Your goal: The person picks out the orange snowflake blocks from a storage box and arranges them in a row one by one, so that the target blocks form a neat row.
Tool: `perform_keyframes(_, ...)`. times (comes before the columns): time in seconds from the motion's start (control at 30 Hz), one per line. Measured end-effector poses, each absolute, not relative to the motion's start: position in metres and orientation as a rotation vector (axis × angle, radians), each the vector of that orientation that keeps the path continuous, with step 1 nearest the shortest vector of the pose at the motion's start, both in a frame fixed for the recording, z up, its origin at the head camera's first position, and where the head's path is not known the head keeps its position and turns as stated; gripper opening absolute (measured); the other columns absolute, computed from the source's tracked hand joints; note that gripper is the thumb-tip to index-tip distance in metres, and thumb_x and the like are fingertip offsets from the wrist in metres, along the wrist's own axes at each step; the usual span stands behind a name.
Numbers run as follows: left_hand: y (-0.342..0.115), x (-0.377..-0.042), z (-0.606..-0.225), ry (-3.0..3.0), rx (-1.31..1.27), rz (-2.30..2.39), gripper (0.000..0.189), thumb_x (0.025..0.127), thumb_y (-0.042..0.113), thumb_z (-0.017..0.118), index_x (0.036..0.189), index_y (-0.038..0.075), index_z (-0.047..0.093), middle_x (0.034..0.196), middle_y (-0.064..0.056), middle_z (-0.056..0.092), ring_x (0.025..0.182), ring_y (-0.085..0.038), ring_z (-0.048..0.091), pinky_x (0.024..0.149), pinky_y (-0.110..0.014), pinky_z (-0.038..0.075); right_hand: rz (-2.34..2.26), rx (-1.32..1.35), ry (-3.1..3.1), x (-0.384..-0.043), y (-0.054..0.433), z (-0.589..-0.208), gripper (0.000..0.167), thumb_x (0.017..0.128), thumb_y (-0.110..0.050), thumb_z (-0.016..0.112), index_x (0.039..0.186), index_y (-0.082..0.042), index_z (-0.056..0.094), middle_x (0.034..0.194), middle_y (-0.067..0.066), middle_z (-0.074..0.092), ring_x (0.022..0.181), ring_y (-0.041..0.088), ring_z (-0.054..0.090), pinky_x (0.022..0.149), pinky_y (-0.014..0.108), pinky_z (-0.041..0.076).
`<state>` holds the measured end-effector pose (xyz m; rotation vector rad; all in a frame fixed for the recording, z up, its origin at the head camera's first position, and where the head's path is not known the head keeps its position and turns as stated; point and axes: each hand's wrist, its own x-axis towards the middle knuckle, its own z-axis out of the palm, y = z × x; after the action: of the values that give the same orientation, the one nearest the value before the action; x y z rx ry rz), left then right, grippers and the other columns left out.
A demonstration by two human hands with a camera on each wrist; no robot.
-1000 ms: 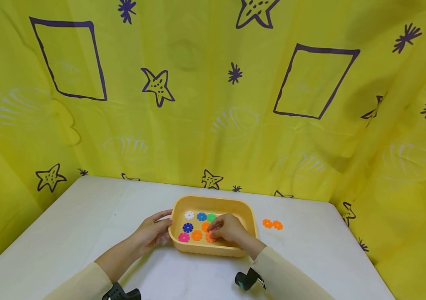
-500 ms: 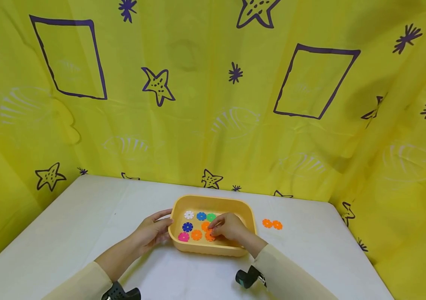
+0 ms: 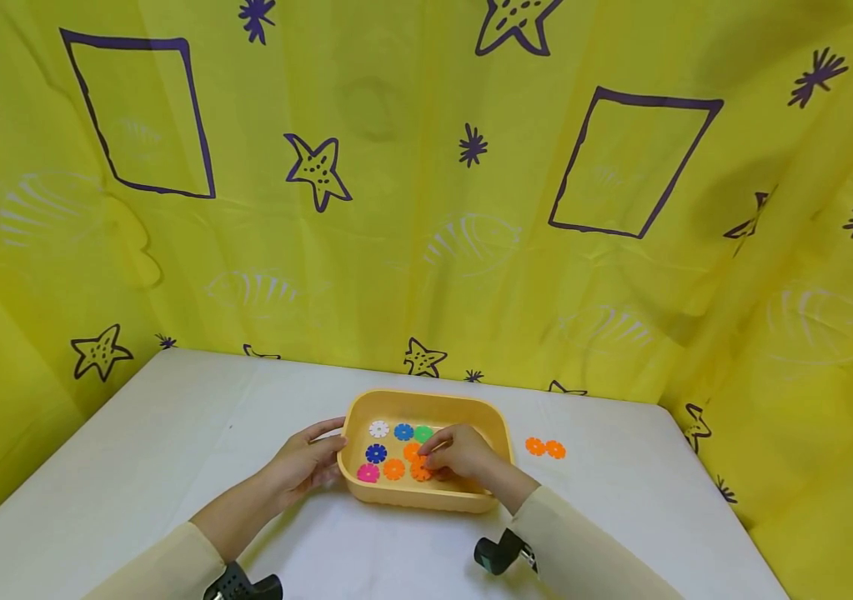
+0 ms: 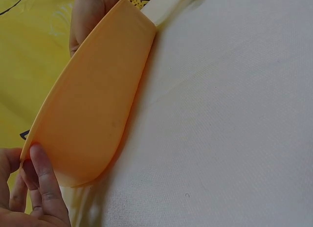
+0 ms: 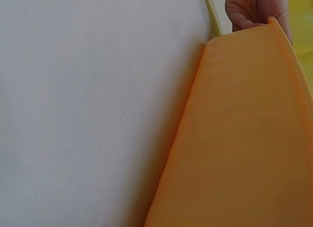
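A peach-coloured plastic bin point(image 3: 426, 498) stands on the table with several notched plastic discs inside. My left hand point(image 3: 302, 465) grips its left end; in the left wrist view the thumb and fingers of this left hand point(image 4: 41, 188) pinch the rim. Inside the bin my right hand point(image 3: 464, 457) pinches an orange notched disc point(image 3: 420, 472) with thumb and index finger. Another orange disc point(image 3: 393, 469) lies to the left. Pink point(image 3: 368, 473), dark blue point(image 3: 376, 453), white point(image 3: 378, 429), blue point(image 3: 403, 432) and green point(image 3: 423, 434) discs lie around.
Right of the bin, two joined orange discs point(image 3: 545, 448) lie on the white tabletop point(image 3: 246, 417). A yellow curtain point(image 3: 396, 250) with star and fish drawings hangs behind and at both sides. Cameras are strapped to both wrists.
My right hand's fingers have shifted slightly at the orange disc. The left hand keeps its grip and the bin stays in place.
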<state>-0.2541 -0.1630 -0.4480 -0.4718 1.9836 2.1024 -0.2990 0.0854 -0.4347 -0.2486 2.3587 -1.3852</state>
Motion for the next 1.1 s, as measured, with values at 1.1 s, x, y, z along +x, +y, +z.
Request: perform_keyframes(1.1, -0.1633, -0.255, -0.4491, 1.981, -0.46, 2.108, 0.047, 0.096, 0.016, 0.062, 0.142, 0.01, 0.05, 0.102, -0.01, 0.068, 0.065, -0.013, 0.056, 0.056, -0.018, 0.046, -1.443, -0.146, 2.292, -0.3026, 0.0953, -0.4274, 0.018, 0.086, 0.004, 0.069, 0.104, 0.006, 0.071, 0.086, 0.009, 0.069, 0.067, 0.014, 0.066, 0.07, 0.029, 0.06)
